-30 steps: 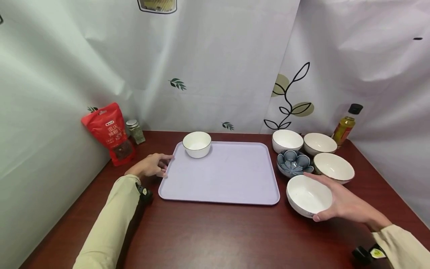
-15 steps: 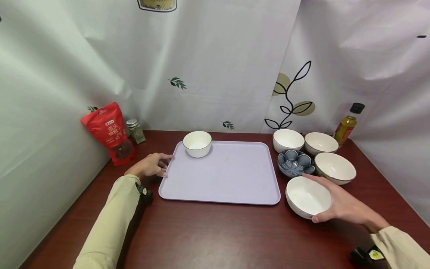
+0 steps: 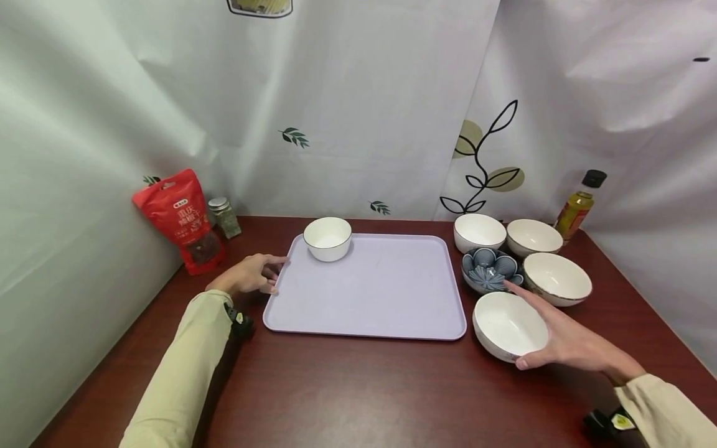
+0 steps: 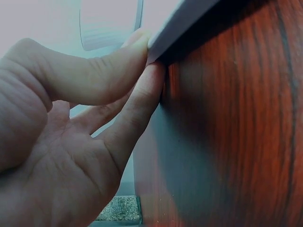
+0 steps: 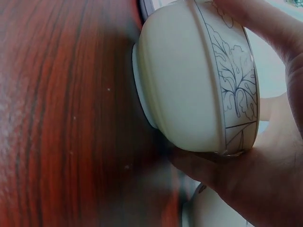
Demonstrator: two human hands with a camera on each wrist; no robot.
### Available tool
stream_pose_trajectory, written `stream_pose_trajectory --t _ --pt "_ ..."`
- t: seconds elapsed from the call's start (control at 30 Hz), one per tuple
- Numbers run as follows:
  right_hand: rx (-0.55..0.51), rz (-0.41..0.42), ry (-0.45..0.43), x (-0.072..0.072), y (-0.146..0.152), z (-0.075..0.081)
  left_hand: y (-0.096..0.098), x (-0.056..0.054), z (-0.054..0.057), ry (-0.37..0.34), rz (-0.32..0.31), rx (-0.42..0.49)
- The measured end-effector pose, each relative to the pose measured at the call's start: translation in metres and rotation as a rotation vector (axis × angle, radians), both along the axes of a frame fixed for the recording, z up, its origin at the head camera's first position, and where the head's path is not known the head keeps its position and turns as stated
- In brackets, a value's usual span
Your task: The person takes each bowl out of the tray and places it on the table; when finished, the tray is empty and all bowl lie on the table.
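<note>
My left hand (image 3: pixel 249 274) is at the left edge of a lilac tray (image 3: pixel 364 298). In the left wrist view, its thumb and fingers pinch the tray's rim (image 4: pixel 182 26). A small white bowl with a dark rim (image 3: pixel 328 241) stands on the tray's back left corner. Right of the tray, my right hand (image 3: pixel 571 339) grips a white bowl (image 3: pixel 508 326) by its side, thumb toward the front and fingers toward the back. The right wrist view shows a blue leaf pattern round this bowl (image 5: pixel 189 80), its foot close to the wood. The bowl is upright.
Behind the right hand stand a blue petal-shaped bowl (image 3: pixel 486 274) and white bowls, among them a patterned one (image 3: pixel 557 277). An oil bottle (image 3: pixel 577 208) is at the back right. A red pouch (image 3: pixel 187 218) and a spice jar (image 3: pixel 225 218) stand back left.
My right hand has shifted slightly left with the white bowl, bringing it a little closer to the tray's right edge. The left hand stays at the tray's rim.
</note>
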State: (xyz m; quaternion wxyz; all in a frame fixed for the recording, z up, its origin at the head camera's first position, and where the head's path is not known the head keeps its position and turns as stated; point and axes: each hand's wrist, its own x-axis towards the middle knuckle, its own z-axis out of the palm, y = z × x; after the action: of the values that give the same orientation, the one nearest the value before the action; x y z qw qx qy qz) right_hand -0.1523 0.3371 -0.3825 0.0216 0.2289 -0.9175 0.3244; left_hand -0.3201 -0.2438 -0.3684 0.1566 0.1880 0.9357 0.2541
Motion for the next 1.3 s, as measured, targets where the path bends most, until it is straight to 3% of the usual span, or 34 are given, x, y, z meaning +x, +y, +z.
stream_pose_trajectory --t 0.23,0.5,0.63,0.8,1.07,1.3 --pt "0.12 0.05 0.009 0.001 0.006 0.016 -0.001 -0.002 -0.002 -0.008 0.008 0.006" --pt "0.442 0.044 -0.063 -0.006 0.015 0.074 -0.002 -0.002 -0.003 0.004 0.009 0.01" --pt "0.441 0.072 -0.075 -0.019 0.008 0.101 -0.003 -0.002 -0.003 0.003 0.002 0.031" --pt "0.425 0.131 -0.139 -0.038 -0.021 0.126 -0.003 -0.001 -0.002 0.008 -0.01 0.024" --pt "0.402 0.208 -0.162 -0.08 -0.084 0.135 -0.003 -0.002 -0.005 0.005 -0.004 0.021" --pt "0.357 0.223 -0.031 -0.114 -0.129 0.124 -0.002 -0.003 -0.003 0.003 -0.004 0.018"
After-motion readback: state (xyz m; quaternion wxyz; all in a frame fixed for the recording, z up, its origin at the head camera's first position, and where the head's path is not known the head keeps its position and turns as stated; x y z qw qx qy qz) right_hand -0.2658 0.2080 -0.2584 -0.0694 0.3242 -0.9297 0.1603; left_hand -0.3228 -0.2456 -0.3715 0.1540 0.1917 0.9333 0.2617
